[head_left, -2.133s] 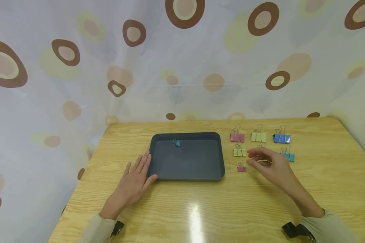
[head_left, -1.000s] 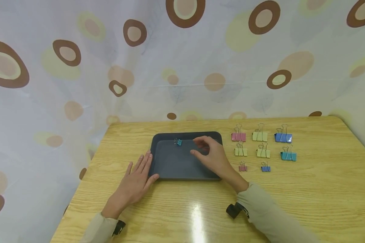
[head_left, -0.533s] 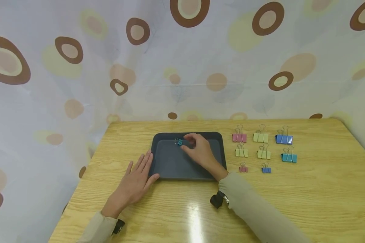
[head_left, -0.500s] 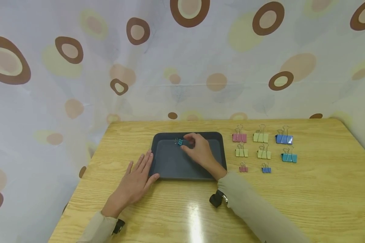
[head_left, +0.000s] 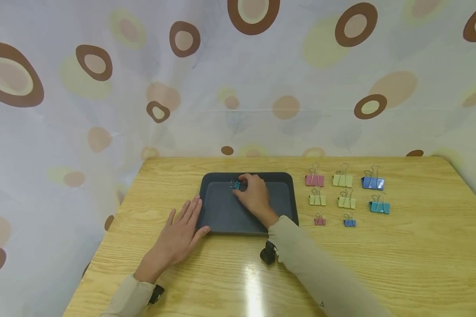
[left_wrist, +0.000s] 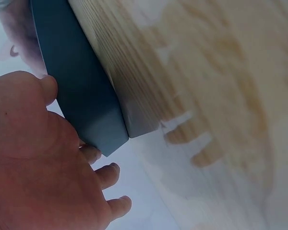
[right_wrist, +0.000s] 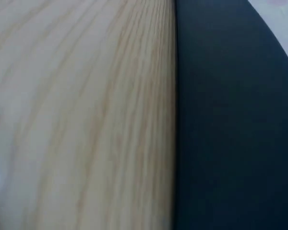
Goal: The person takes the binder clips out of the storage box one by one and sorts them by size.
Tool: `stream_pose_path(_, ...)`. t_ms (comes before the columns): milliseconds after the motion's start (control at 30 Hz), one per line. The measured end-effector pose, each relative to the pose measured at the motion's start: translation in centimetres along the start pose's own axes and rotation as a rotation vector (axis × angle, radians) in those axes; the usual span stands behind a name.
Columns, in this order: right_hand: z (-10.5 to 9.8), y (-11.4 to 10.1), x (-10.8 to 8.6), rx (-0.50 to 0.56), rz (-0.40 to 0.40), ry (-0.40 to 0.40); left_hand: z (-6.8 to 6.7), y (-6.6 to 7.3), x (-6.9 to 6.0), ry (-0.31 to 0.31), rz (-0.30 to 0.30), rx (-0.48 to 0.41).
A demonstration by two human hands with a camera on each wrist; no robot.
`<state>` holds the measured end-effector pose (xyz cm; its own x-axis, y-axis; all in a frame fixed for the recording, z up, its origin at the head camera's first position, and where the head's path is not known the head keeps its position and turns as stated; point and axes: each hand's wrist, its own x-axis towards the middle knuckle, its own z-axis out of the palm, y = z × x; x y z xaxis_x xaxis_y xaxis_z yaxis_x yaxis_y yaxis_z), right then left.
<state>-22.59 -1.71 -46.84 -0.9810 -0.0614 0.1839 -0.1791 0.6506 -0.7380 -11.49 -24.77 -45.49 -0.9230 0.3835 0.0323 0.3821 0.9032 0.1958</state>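
A small teal binder clip (head_left: 236, 185) lies toward the back of a dark grey tray (head_left: 226, 215), its wire handles pointing left. The right hand (head_left: 254, 193) reaches into the tray from the right, thumb and forefinger curled round the clip on two sides. That hand is outside the right wrist view, where the tray's dark side wall (right_wrist: 235, 124) shows. Flat on the table by the tray's left edge rests the left hand (head_left: 178, 235), fingers spread and fingertips touching the tray; the left wrist view shows this hand (left_wrist: 43, 158) beside the tray wall (left_wrist: 81, 81).
Right of the tray stand larger pink (head_left: 314, 180), pale green (head_left: 342, 180) and blue binder clips (head_left: 373, 183). In front are two medium yellow-green clips (head_left: 317, 200) and a teal one (head_left: 380, 207). Nearest are small pink (head_left: 320, 222) and blue clips (head_left: 350, 223). Patterned cloth hangs behind.
The right hand has moved left from the small clips on the table into the tray and onto the teal binder clip. The left hand has stayed at the tray's left edge.
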Motion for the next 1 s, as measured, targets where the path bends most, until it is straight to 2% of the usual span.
stream_pose_path(200, 0.7, -0.4, 0.1, -0.069, 0.033, 0.061, -0.1, 0.2, 0.1, -0.005, 0.001, -0.010)
stream_pose_path(533, 1.1, -0.5, 0.3, -0.119, 0.064, 0.057, -0.1, 0.1, 0.2, -0.012, -0.003, 0.003)
stream_pose_path(867, 0.4, -0.2, 0.0, 0.094, 0.081, 0.084, -0.1, 0.2, 0.0, -0.007, -0.009, 0.012)
stream_pose_path(1000, -0.1, -0.1, -0.1, 0.147, 0.089, 0.046, -0.1, 0.1, -0.1, -0.002, -0.016, 0.011)
